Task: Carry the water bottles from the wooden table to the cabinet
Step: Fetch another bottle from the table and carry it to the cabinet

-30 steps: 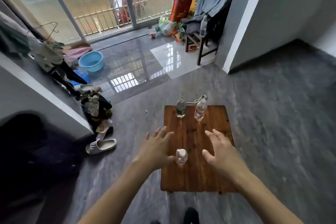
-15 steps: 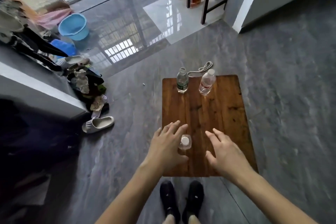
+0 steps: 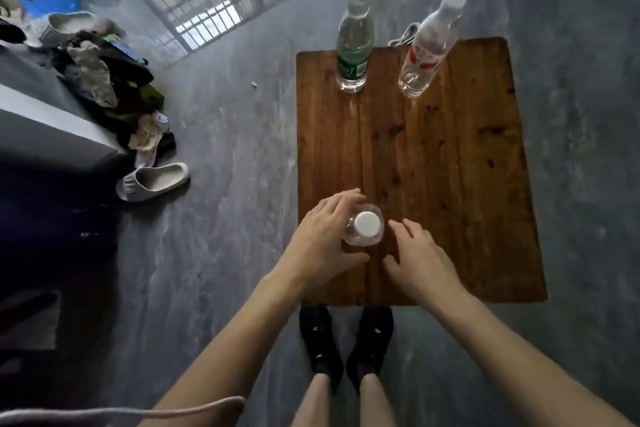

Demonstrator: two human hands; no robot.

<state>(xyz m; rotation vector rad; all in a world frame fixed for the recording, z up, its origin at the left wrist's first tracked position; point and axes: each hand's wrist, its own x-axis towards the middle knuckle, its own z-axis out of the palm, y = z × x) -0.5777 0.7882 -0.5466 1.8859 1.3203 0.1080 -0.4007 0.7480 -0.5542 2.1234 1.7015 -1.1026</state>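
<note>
On wooden table (image 3: 450,166), left hand (image 3: 322,243) around white-capped bottle (image 3: 365,224); right hand (image 3: 419,260) spread; labels unreadable.

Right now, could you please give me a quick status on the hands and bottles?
Left hand curled round white-capped clear bottle; right hand open beside it. Green-label bottle, red-label bottle at brown wooden table far edge. Nothing blocking.

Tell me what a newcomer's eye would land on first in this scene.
First the two hands at the near edge of the wooden table: the left hand curls round a white-capped bottle seen from above, and the right hand hovers open just beside it. Next, two more bottles at the far edge, a green-labelled bottle and a red-labelled bottle. Off to the left, a pale slipper lies by a heap of clothes.
</note>
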